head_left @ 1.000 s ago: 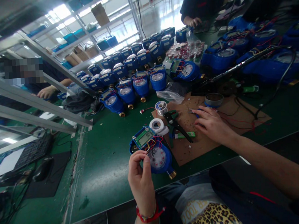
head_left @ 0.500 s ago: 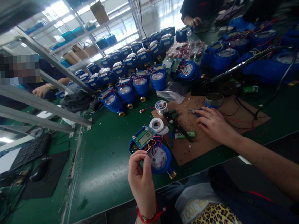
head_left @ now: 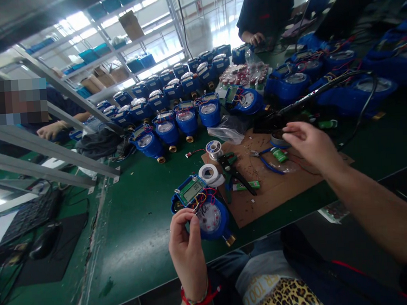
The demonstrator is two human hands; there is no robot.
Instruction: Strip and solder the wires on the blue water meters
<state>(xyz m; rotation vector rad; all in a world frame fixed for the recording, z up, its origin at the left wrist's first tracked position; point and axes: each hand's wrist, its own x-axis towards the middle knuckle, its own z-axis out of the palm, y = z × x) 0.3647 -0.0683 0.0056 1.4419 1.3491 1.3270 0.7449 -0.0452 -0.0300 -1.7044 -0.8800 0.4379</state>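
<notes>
1. Pinching, left hand [head_left: 186, 237]: your grip is narrow, thumb and finger closed on thin wires [head_left: 196, 210] at the near meter, probably to keep their ends steady.
2. Blue meter [head_left: 210, 217], one: on the green table [head_left: 137, 250] before you, just beyond the left hand; screen and dial face up, likely for easy viewing.
3. Right hand [head_left: 314, 147]: raised beside the round tin [head_left: 279, 140], fingertips close together; you may have something between them, but one cannot tell.
4. Brown board [head_left: 246, 212]: perhaps laid to catch scraps. It bears a green-handled tool [head_left: 238, 171], blue-handled cutters [head_left: 273, 168] and a green cylinder [head_left: 279, 154], all seemingly placed for your reach.
5. Tape roll [head_left: 202, 174] and wire spool [head_left: 214, 151]: beside the tool, probably parked within reach.
6. Blue meters, further rows [head_left: 186, 121]: ranked closely, presumably to save space.
7. Co-worker's hand [head_left: 256, 39], far side: beside the rows.
</notes>
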